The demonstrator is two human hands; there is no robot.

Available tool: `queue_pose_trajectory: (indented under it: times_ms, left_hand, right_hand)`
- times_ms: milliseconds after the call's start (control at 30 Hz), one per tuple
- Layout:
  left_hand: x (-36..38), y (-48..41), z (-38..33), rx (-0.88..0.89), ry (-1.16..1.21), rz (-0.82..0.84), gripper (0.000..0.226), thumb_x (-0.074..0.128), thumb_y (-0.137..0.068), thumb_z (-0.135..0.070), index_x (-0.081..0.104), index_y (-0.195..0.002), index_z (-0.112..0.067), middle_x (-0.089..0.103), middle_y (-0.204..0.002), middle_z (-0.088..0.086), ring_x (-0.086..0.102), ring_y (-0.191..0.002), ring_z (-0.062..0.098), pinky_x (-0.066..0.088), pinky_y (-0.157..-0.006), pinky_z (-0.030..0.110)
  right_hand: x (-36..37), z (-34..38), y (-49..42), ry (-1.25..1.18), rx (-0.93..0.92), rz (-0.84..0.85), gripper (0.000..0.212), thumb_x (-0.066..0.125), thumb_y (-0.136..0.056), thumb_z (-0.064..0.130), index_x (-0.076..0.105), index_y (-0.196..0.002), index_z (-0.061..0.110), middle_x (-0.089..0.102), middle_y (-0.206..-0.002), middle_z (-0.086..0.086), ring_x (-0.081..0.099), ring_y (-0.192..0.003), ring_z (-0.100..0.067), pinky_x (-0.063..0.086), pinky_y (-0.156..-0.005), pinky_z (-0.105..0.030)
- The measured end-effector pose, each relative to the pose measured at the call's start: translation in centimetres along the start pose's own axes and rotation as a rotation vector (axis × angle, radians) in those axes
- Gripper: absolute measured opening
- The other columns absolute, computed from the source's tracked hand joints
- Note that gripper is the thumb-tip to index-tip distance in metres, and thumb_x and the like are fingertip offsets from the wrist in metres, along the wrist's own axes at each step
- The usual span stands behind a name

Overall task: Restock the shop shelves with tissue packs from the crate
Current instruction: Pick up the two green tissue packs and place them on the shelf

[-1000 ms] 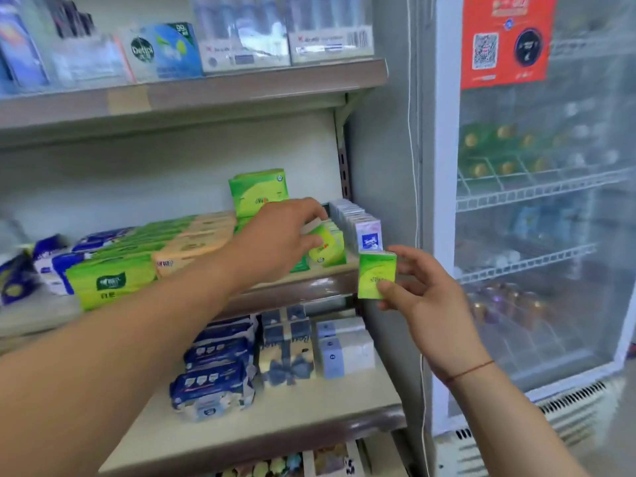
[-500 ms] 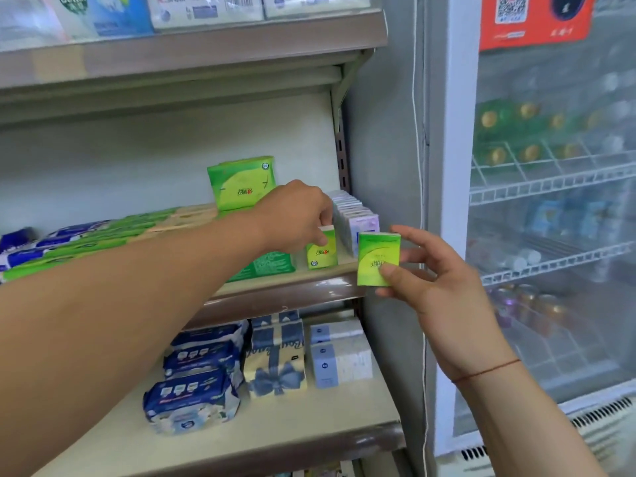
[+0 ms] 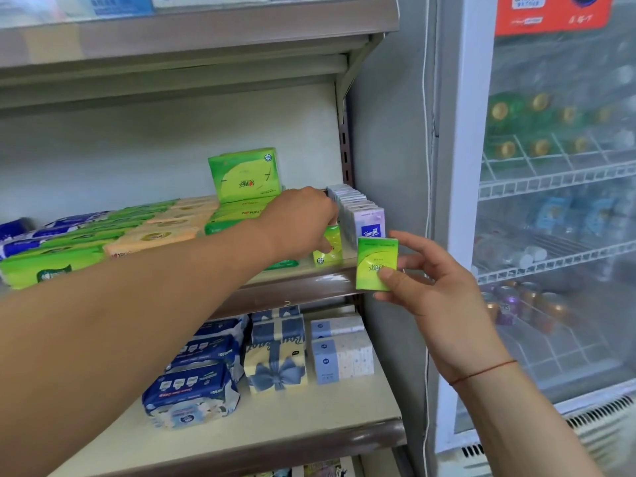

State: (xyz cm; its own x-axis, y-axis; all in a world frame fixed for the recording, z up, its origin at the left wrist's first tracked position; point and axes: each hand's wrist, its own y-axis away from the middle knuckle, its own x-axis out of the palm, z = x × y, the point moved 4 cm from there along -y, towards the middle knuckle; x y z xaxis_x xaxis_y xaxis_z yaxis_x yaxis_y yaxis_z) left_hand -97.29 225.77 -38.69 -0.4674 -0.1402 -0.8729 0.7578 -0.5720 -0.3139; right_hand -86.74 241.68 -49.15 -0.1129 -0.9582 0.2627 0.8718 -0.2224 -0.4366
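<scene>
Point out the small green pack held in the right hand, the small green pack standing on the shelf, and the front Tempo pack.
held green pack (image 3: 377, 260), head view, centre of its front face.
shelf green pack (image 3: 334, 250), head view, lower right of its front.
Tempo pack (image 3: 371, 220), head view, front face above the logo.

Green pack in right grip

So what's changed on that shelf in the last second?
The left hand has tipped the small green tissue pack it grips from leaning to nearly upright, beside the row of white Tempo packs on the middle shelf. Unchanged: the right hand still pinches a matching green pack off the shelf's front edge.
</scene>
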Motion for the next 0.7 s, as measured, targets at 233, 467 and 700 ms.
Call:
queue_pose_trajectory:
  times_ms: [233,467,700]
  left_hand:
    - [0.5,-0.6,0.0,-0.022,-0.127,-0.044,0.047,0.077,-0.085,-0.046,0.064,-0.119,-0.017,0.063,-0.117,0.007,0.063,-0.107,0.031,0.047,-0.091,0.043]
    - [1.4,-1.7,0.9,-0.047,-0.167,-0.041,0.048,0.076,-0.084,-0.048,0.065,-0.12,-0.019,0.064,-0.113,0.006,0.063,-0.103,0.03,0.038,-0.087,0.042]
    - [1.6,-1.9,1.0,-0.043,-0.15,-0.039,0.047,0.076,-0.085,-0.048,0.065,-0.12,-0.019,0.063,-0.113,0.004,0.063,-0.103,0.029,0.037,-0.088,0.043]
  right_hand:
    - [1.0,-0.3,-0.1,0.009,0.0,0.014,0.044,0.071,-0.089,-0.006,0.072,-0.12,0.025,0.059,-0.094,-0.012,0.07,-0.077,-0.019,0.064,-0.079,-0.041]
    - [1.0,-0.9,-0.5,-0.03,0.0,0.01,0.045,0.07,-0.089,-0.007,0.072,-0.12,0.026,0.061,-0.088,-0.004,0.072,-0.073,-0.017,0.063,-0.084,-0.048]
    - [0.9,-1.1,-0.9,-0.049,-0.004,0.006,0.046,0.07,-0.089,-0.007,0.069,-0.126,0.02,0.062,-0.098,-0.022,0.072,-0.08,-0.02,0.063,-0.075,-0.032]
